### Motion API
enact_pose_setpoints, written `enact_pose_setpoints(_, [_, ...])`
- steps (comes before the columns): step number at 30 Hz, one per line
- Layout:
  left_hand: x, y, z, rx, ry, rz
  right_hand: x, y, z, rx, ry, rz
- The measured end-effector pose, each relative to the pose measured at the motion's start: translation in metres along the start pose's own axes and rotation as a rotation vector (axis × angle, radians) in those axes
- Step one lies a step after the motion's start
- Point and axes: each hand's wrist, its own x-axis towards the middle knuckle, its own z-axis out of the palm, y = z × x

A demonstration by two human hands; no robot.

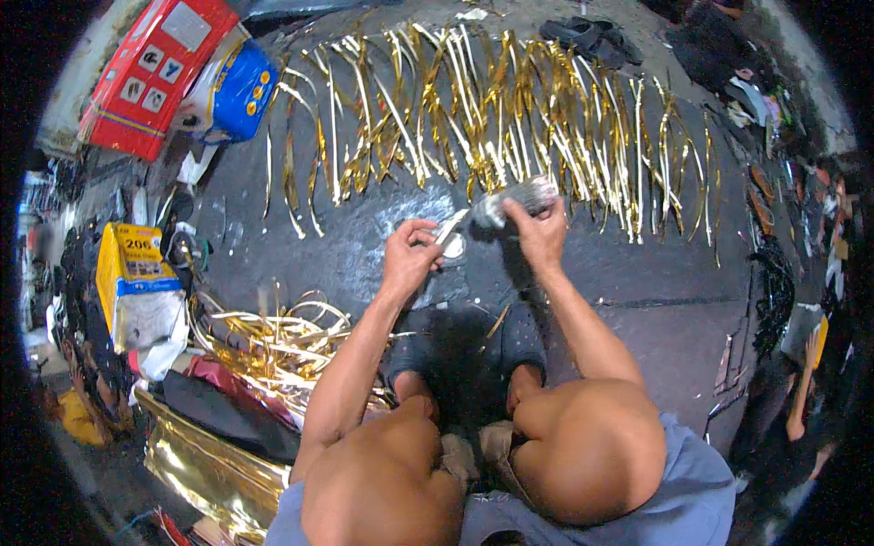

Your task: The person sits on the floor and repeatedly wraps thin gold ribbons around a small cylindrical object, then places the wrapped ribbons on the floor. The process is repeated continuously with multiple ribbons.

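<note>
Between the fingers of my left hand is the end of a narrow pale strip, which slants up to the right. My right hand is closed round a grey-and-white oblong block with a worn, rough look; its exact kind is unclear. The block's left end hangs close to the strip, and I cannot tell whether they touch. A small round white thing sits just right of my left fingers. Beyond both hands, many gold and cream strips lie side by side in a wide row on the dark work surface.
Left of my legs is a tangled heap of gold strips, beside a shiny gold sheet. A yellow-and-blue box stands further left. Red and blue boxes are at the far left. Dark sandals lie at the back.
</note>
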Motion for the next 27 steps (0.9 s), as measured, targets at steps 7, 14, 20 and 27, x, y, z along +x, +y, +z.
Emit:
enact_pose_setpoints(7, [0.0,0.0,0.001,-0.165,-0.118,-0.313,-0.017,-0.03,0.013,-0.074,-0.251,-0.173])
enact_pose_setpoints(14, [-0.006,-0.008,-0.025,-0.062,-0.289,-0.265,-0.005,-0.004,-0.017,-0.477,-0.239,-0.01])
enact_pose_setpoints(20, [0.022,-0.016,-0.023,0.478,-0.115,-0.048,0.001,0.004,-0.014,-0.273,-0.168,-0.045])
enact_pose_setpoints(27, [0.042,-0.03,-0.012,0.421,-0.102,-0.1,-0.029,0.013,0.029,-0.522,-0.441,-0.286])
